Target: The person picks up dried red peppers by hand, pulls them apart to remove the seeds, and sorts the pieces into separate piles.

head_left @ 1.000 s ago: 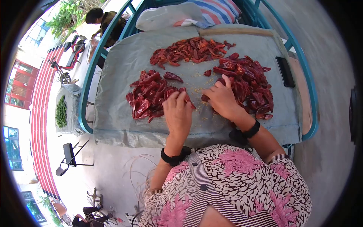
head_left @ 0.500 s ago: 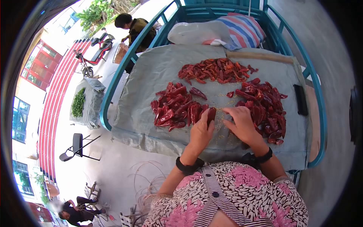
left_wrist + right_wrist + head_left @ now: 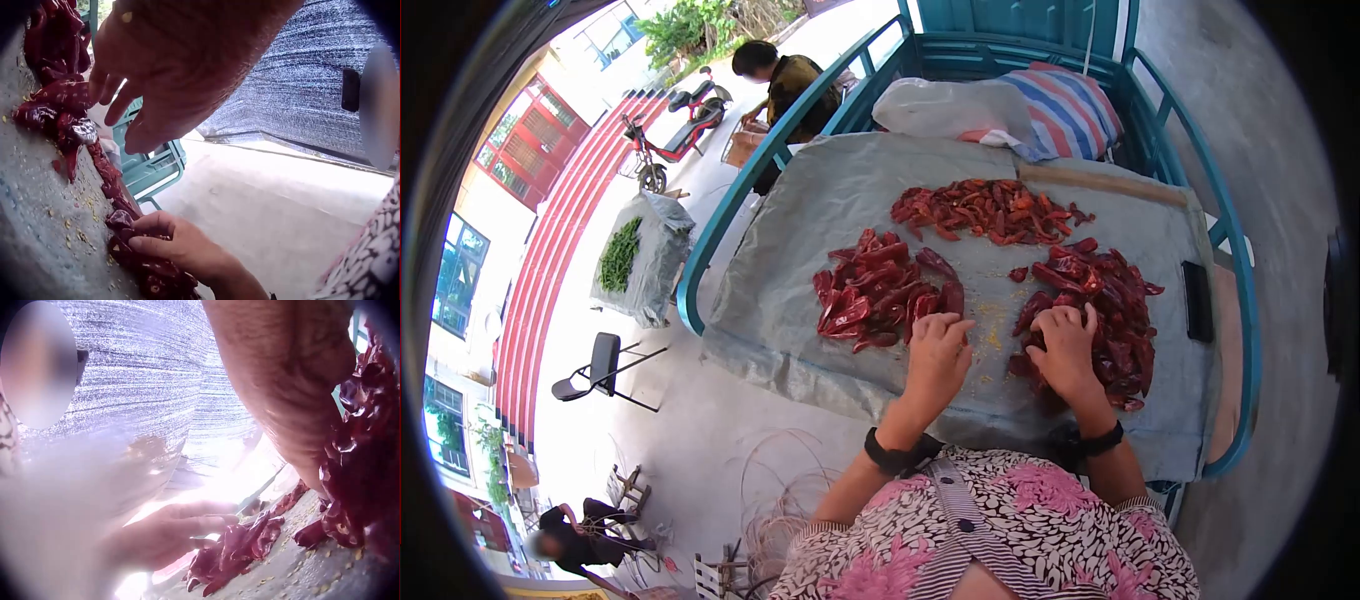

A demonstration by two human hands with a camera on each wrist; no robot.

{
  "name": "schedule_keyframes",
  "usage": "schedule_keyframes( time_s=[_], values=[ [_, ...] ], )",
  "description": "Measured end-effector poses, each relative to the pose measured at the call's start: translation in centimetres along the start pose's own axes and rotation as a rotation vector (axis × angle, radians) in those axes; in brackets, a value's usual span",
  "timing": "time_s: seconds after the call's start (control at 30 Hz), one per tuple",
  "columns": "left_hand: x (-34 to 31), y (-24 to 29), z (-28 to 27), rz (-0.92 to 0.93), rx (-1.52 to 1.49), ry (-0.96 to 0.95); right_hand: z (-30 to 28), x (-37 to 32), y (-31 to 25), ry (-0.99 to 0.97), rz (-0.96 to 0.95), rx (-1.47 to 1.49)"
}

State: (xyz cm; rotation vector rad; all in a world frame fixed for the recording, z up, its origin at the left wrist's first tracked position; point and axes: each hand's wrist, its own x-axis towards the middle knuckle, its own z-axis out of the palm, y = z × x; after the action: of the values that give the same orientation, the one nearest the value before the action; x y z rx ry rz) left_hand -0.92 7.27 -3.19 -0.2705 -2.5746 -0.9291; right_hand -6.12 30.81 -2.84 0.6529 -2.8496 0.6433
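Observation:
My left hand (image 3: pixel 938 360) is at the near right edge of the left heap of dried red chili peppers (image 3: pixel 860 290). Its fingers are loosely extended, and in the left wrist view the fingertips meet a pepper (image 3: pixel 62 94). At the left side of the right heap of peppers (image 3: pixel 1120 310), my right hand (image 3: pixel 1063 345) has its fingers bent down among them. The left wrist view shows its thumb and forefinger on either side of a dark red pepper (image 3: pixel 119 219). Pale yellow seeds (image 3: pixel 992 335) are scattered between the heaps.
Behind lies a third heap of smaller, torn chili pieces (image 3: pixel 990 212). A black phone (image 3: pixel 1197 300) sits at the right. The grey-green sheet (image 3: pixel 790 210) covers a board on a teal cart with rails (image 3: pixel 1200 140). A striped sack (image 3: pixel 1065 110) fills the cart bed.
The left hand has drawn back from the pepper it held at the left heap, and that pepper now lies there. The right hand has moved right, from over the seeds onto the right heap.

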Motion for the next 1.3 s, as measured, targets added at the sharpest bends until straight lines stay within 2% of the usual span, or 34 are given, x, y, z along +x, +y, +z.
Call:
schedule_keyframes(
  time_s=[0.17,0.27,0.37,0.5,0.57,0.63,0.7,0.73,0.77,0.8,0.87,1.0,1.07,1.17,1.3],
  values=[
    [-0.2,0.3,0.0,-0.008,-0.122,-0.102,-0.6,0.7,-0.7,0.016,-0.006,0.093],
    [0.0,0.6,0.5,-0.035,-0.192,-0.125,-1.1,1.3,-2.0,0.254,-0.015,0.11],
    [0.3,1.5,1.4,-0.041,-0.254,-0.079,-1.2,1.2,-3.8,0.25,0.137,0.691],
    [0.8,1.2,1.9,-0.103,-0.388,-0.112,-0.5,0.8,-5.4,0.237,-0.064,0.594],
    [1.5,0.6,1.6,-0.146,-0.417,-0.163,-1.3,0.4,-4.8,0.309,-0.031,0.504],
    [2.5,0.6,-0.4,-0.144,-0.454,-0.053,-1.9,0.1,-3.5,0.435,-0.02,0.368],
    [4.3,0.9,-2.9,-0.464,-0.669,-0.163,-2.0,-1.5,-2.4,0.436,0.117,0.346],
    [4.5,-1.9,-1.4,-0.257,-0.513,0.028,-2.2,-2.0,-1.9,0.436,0.177,0.338],
    [4.7,-2.7,-1.0,-0.185,-0.35,0.126,-2.3,-1.6,-1.8,0.463,0.16,0.284],
    [4.9,-3.5,-0.7,-0.131,-0.176,0.232,-2.3,-2.0,-1.7,0.437,0.148,0.211],
    [5.4,-2.0,-1.7,-0.148,-0.243,0.241,-2.2,-2.8,-1.5,0.379,0.114,0.072],
    [4.1,-1.7,0.4,-0.037,-0.324,-0.031,-0.7,-4.2,-1.9,0.23,0.172,-0.179],
    [3.2,-1.5,2.0,0.088,-0.276,-0.195,0.0,-4.1,-2.1,0.236,0.193,-0.225],
    [2.5,-0.2,3.2,0.121,-0.343,-0.362,0.0,-3.8,-2.5,0.228,0.193,-0.243],
    [3.0,1.6,3.5,0.146,-0.483,-0.294,-0.7,-3.5,-2.6,0.182,0.162,-0.18]
  ],
)
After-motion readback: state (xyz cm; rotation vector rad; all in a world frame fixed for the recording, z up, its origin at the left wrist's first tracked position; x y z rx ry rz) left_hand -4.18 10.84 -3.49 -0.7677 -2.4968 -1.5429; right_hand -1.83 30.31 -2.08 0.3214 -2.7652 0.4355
